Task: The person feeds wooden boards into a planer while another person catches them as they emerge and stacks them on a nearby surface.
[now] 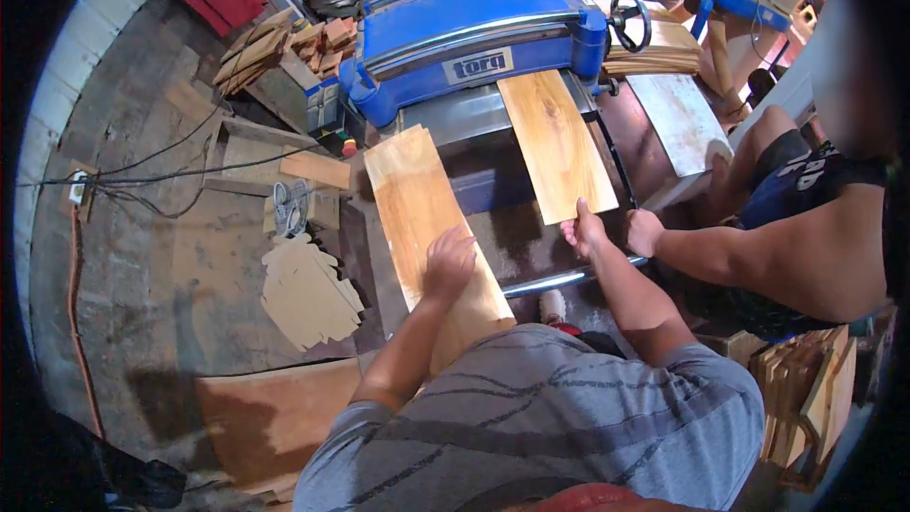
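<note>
Left hand (447, 261) flat, fingers spread, pressing left board (431, 228) beside blue planer (474, 33), long axis toward infeed. Right hand (583, 230) pinching near end of right board (556, 142), far end inside planer mouth. Co-worker's hand (645, 230) adjacent.

The scene is seen from one camera worn on the head, aimed forward and steeply down. A wide fisheye lens is used, so the edges are curved and the corners are blacked out. The wearer's shoulders (550, 408) are caught at the near edge, close under the lens. The planer (474, 38) is seen farther off, at the top centre. The floor (142, 228) is taken in at left, and a second person (815, 237) at right.
</note>
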